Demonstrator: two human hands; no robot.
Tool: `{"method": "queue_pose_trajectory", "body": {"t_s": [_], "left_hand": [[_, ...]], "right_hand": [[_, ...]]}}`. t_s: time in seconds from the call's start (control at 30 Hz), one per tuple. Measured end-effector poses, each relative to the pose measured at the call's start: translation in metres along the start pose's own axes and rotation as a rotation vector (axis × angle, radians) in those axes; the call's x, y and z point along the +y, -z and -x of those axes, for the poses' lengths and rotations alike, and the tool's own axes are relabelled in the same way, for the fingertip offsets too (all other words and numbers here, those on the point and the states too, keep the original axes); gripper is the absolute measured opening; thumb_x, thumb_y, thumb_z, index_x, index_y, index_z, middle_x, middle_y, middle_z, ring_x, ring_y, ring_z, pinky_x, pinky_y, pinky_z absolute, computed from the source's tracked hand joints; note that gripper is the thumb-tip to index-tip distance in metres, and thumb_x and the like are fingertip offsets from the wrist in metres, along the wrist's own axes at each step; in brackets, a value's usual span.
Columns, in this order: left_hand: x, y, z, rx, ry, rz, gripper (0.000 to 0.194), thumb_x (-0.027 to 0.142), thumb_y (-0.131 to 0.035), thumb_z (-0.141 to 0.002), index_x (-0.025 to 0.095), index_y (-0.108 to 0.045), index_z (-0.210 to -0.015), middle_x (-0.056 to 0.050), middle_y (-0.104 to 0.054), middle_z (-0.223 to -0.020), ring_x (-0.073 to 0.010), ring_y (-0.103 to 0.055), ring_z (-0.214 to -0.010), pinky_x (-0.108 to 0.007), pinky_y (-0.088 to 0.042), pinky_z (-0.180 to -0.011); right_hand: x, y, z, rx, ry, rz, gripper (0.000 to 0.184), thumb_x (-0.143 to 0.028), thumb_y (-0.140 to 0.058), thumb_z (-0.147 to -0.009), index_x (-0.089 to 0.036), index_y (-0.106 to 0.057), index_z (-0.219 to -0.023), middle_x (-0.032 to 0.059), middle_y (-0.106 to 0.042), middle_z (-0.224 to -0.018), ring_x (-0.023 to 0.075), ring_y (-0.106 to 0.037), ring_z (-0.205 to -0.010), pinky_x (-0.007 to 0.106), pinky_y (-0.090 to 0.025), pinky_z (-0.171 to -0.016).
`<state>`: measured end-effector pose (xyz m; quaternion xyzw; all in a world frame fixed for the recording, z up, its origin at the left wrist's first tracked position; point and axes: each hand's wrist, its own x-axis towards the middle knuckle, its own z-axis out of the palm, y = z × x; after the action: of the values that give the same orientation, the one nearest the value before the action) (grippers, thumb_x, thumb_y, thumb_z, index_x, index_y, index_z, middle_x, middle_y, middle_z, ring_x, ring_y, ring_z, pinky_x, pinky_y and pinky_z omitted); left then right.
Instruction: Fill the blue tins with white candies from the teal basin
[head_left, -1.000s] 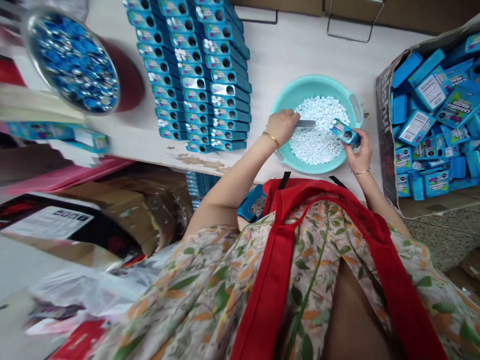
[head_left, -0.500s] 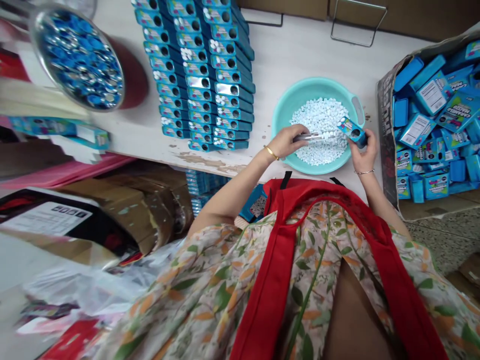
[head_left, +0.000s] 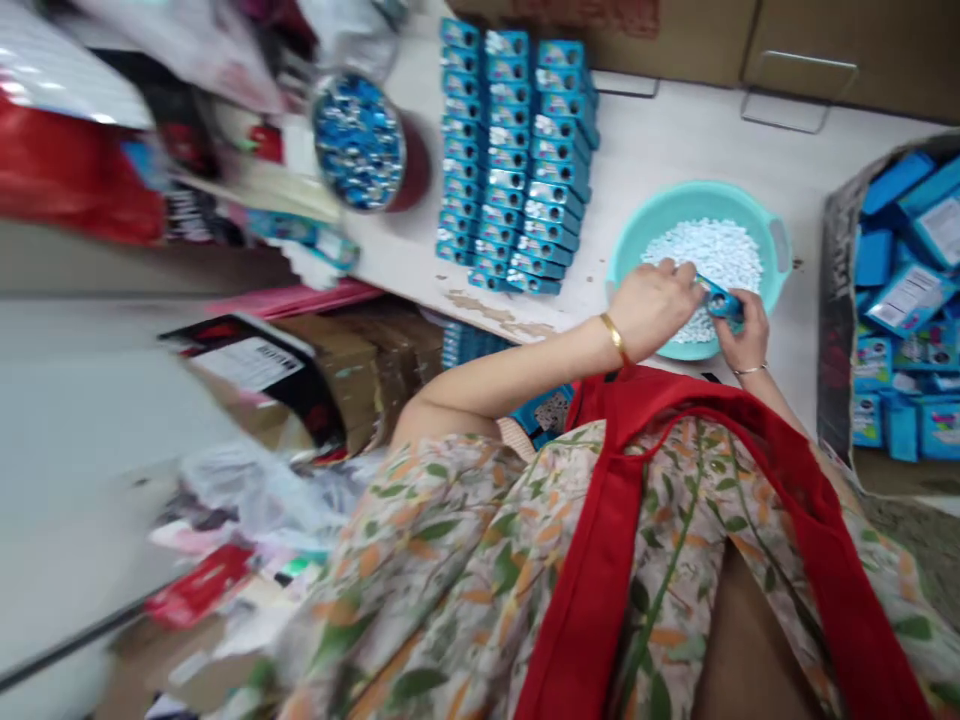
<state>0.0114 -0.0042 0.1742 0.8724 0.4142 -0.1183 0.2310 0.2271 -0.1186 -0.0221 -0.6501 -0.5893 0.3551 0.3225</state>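
My right hand (head_left: 742,335) grips a small blue tin (head_left: 720,298) over the near rim of a turquoise basin (head_left: 637,235) filled with small white tablets (head_left: 709,250). My left hand (head_left: 656,300), a gold bangle on its wrist, is closed and pressed against the tin's left end; the metal scoop it held earlier is hidden behind its fingers. Both hands touch the tin above the tablets.
Rows of blue tins (head_left: 517,160) with round holes lie stacked left of the basin. A round metal tub of blue pieces (head_left: 358,140) stands further left. A cardboard box of blue tins (head_left: 907,300) sits at the right. Cartons and bags crowd the floor at left.
The view swung left and blurred. My left hand moved right from scooping tablets and now meets the tin held by my right hand, which dropped slightly toward the basin's near rim.
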Motion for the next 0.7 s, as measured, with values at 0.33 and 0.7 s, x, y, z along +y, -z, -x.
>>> {"method": "queue_pose_trajectory", "body": {"t_s": [0.33,0.7], "left_hand": [[-0.046,-0.067,0.026,-0.035,-0.056,0.265,0.048,0.027,-0.069,-0.103,0.021,-0.056,-0.149,-0.014,-0.065,-0.143,-0.0271,-0.071,-0.12,-0.036,-0.06,-0.092],[-0.191,-0.107,0.18,-0.161,0.566,0.252,0.031,0.034,-0.059,-0.093,0.025,-0.066,-0.122,-0.013,-0.072,-0.132,-0.0345,-0.071,-0.115,-0.044,-0.057,-0.097]], "right_hand": [[-0.016,-0.013,0.003,-0.194,-0.01,-0.16,0.045,-0.056,-0.079,-0.086,-0.026,-0.07,-0.119,0.0084,-0.078,-0.108,0.031,-0.075,-0.103,0.053,-0.066,-0.1],[-0.06,0.013,-0.01,-0.286,-0.033,-0.142,0.054,-0.075,-0.058,-0.102,-0.026,-0.075,-0.117,0.0116,-0.082,-0.115,0.0251,-0.078,-0.099,0.047,-0.068,-0.098]]}}
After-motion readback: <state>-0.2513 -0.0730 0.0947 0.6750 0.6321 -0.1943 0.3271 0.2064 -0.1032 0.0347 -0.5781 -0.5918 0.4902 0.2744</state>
